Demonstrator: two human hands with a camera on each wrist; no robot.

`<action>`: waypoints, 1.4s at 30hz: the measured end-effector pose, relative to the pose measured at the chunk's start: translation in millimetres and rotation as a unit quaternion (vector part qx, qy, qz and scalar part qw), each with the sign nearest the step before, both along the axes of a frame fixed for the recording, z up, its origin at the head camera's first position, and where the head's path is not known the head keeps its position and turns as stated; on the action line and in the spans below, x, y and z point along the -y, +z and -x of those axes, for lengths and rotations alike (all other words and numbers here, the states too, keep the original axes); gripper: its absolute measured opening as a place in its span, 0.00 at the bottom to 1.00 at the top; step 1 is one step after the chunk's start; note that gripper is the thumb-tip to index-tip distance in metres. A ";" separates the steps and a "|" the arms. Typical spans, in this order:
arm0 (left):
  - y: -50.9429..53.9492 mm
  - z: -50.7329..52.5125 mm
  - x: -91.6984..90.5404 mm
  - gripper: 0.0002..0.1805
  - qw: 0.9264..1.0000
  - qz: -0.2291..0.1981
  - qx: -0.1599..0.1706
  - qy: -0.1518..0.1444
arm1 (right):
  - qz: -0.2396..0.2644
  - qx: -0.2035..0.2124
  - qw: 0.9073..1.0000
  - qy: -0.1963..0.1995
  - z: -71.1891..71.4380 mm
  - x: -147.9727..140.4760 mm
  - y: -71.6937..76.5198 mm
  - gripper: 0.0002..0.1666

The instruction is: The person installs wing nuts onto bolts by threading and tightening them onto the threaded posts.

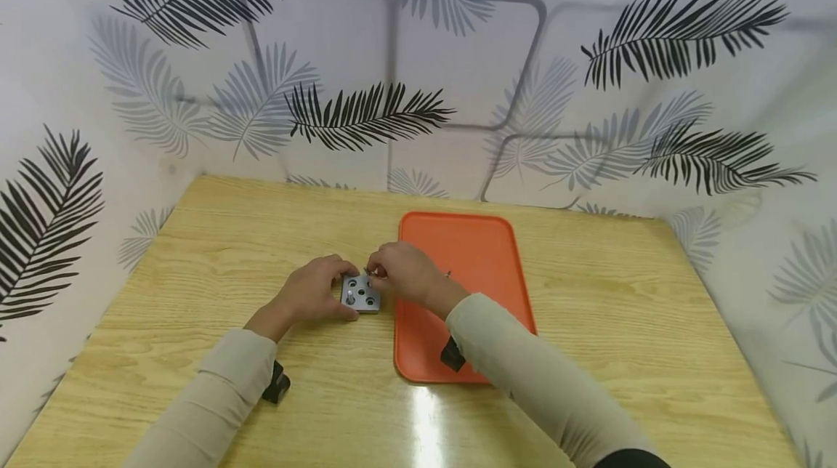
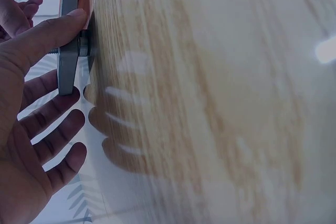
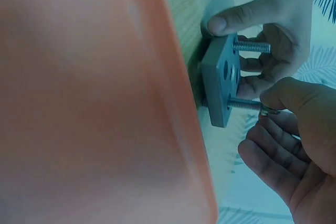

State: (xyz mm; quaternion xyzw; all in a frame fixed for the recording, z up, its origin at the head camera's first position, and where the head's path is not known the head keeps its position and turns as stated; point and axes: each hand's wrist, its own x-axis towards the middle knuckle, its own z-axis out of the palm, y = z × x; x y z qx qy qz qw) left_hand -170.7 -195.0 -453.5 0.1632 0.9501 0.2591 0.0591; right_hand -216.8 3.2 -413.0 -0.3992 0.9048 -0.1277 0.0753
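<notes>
Centrally, in the head view, a grey metal plate [image 1: 362, 306] with several holes sits on a wood-grain table [image 1: 608, 308], just left of an orange tray [image 1: 425, 359] with a raised rim. The person's left hand [image 1: 314, 290] grips the plate from its left side, and the right hand [image 1: 407, 272] reaches across the tray to its upper right corner. One bolt [image 1: 350, 297] stands upright at the plate's lower left corner; a small metal piece [image 1: 447, 274] shows in the tray beside the right wrist. Both arms wear cream sleeves. Behind the table hangs a pale wall covering [image 1: 471, 61] printed with black and grey feathery leaves and rounded outlines. From the left wrist, the plate is edge-on, held between thumb and fingers, with a bolt's thicker end between it and the table; the glossy surface mirrors the fingertips. From the right wrist, the tray fills the left side, and two threaded bolts rise through the plate; the right thumb and a finger pinch the tip of the second bolt [image 3: 242, 104], nearer the viewer's lower edge.
</notes>
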 end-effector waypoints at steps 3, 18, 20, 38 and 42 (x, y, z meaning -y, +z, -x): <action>-0.3 0.5 0.0 0.34 1.000 -0.001 0.003 0.000 | 0.004 0.003 1.000 -0.014 -1.4 1.3 -1.7 0.11; -2.3 1.6 0.5 0.34 1.000 0.000 0.008 0.002 | 0.053 0.064 0.996 0.019 3.9 -5.1 -6.3 0.19; -2.9 1.9 0.2 0.34 1.000 0.003 0.009 0.001 | 0.050 0.080 0.995 0.018 4.4 -6.8 -4.8 0.22; 0.5 1.4 0.2 0.34 1.000 0.002 0.010 -0.003 | 0.107 0.124 0.986 -0.037 5.6 -11.1 -6.2 0.18; 0.9 1.5 -0.6 0.33 1.000 0.005 0.005 -0.006 | 0.120 0.129 0.983 -0.055 5.3 -11.7 -5.0 0.10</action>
